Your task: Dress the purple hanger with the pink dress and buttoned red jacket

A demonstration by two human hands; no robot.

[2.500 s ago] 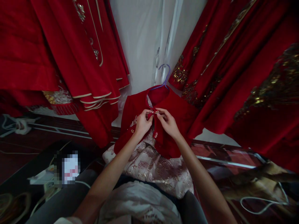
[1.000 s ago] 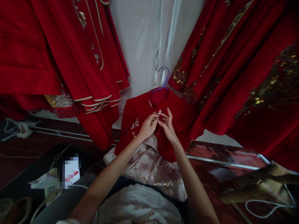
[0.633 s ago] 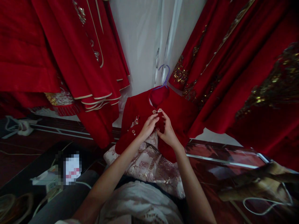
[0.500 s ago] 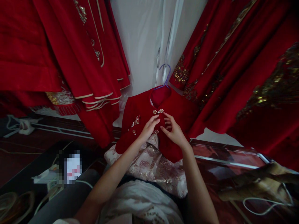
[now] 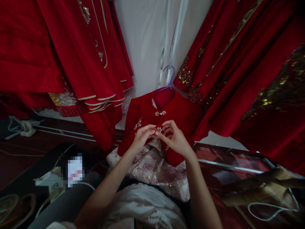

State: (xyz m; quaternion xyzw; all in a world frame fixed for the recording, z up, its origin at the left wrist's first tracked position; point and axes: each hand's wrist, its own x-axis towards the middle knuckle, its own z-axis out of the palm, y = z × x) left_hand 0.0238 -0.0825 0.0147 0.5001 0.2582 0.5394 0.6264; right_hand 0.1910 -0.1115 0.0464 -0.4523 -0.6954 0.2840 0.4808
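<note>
A short red jacket [image 5: 141, 108] hangs in front of me on a purple hanger [image 5: 172, 76]. At its collar a beaded flower clasp [image 5: 160, 113] is joined across the front opening. My left hand [image 5: 143, 136] pinches the front edge beside a lower flower clasp [image 5: 158, 129]. From the other side my right hand [image 5: 175, 137] closes thumb and fingers on the same clasp. The fingertips of both hands nearly meet there and partly cover it. Below, a pale brocade fabric with a gold sheen [image 5: 152, 163] lies over my lap, under the jacket's hem.
Long red garments [image 5: 105, 76] hang at the left, and red garments with gold sequins [image 5: 228, 73] hang at the right. Behind the jacket are white doors [image 5: 143, 38]. A dark surface with cables and a power strip [image 5: 53, 181] is at lower left; brown bundles [image 5: 264, 190] lie at lower right.
Both hands have moved down from the collar clasp to the lower one and closed on it. The collar clasp, whose two flowers stay together, is now uncovered.
</note>
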